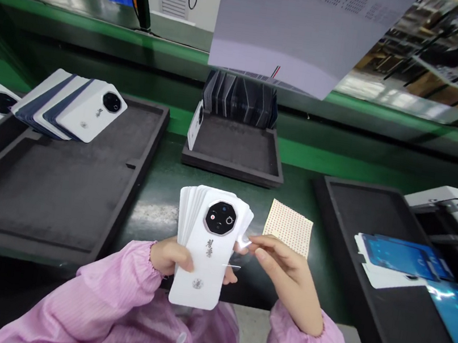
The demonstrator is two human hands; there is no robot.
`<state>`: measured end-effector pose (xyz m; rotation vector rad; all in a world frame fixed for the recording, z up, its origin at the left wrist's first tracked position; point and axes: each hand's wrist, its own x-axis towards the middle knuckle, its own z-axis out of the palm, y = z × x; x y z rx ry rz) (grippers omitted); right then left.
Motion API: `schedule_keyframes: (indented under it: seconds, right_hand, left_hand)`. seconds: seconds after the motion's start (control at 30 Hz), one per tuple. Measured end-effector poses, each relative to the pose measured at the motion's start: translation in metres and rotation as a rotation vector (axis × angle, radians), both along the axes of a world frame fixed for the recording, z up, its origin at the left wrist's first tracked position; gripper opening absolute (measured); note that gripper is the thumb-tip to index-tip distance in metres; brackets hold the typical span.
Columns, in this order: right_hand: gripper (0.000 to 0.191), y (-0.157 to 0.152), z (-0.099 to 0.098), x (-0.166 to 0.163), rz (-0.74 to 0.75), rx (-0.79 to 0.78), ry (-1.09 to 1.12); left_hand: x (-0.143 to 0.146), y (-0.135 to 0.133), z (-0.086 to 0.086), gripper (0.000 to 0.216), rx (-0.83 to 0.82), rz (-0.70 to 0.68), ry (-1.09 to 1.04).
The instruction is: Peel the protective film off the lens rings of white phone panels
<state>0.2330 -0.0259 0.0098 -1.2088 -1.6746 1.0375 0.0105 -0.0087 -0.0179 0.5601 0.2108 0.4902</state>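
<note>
My left hand (pixel 173 256) grips a fanned stack of white phone back covers (pixel 191 280) in front of my chest. Its thumb lies on the face of the top cover, and its fingers show past the right edge. That cover has a black octagonal camera module (pixel 220 218), dark lettering and a small round emblem. At the right edge of the stack, my right hand (pixel 279 265) has thumb and forefinger close together at a small shiny, clear-looking piece (pixel 244 242). Whether that piece is loose or part of a cover, I cannot tell.
A sheet of small red dots (pixel 289 226) lies beyond my right hand. A black tray (pixel 234 166) at the back holds dark upright panels (pixel 240 98). Left, a large tray (pixel 44 195) carries stacked covers (pixel 87 110). Right, another tray (pixel 412 325) holds blue-filmed pieces (pixel 405 256).
</note>
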Motion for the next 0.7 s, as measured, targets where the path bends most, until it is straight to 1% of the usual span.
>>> schedule_keyframes:
  seconds: [0.23, 0.43, 0.5, 0.6, 0.7]
  right_hand:
    - [0.015, -0.005, -0.007, 0.002, -0.058, -0.09, 0.119]
    - [0.014, -0.003, 0.004, -0.006, -0.086, -0.114, 0.089]
    - [0.012, 0.001, 0.008, -0.011, -0.078, -0.098, 0.06]
    - [0.009, 0.005, 0.014, -0.017, -0.069, -0.048, -0.04]
    - [0.013, 0.003, 0.025, -0.018, -0.058, 0.066, -0.141]
  left_hand:
    - [0.001, 0.001, 0.004, 0.08, 0.068, 0.018, -0.008]
    - [-0.001, 0.002, 0.0, 0.079, 0.078, -0.001, 0.0]
    - [-0.002, 0.002, -0.002, 0.078, 0.082, 0.001, 0.002]
    - [-0.001, 0.001, -0.003, 0.079, 0.077, 0.002, -0.001]
    - [-0.001, -0.001, -0.004, 0.079, 0.061, 0.001, -0.01]
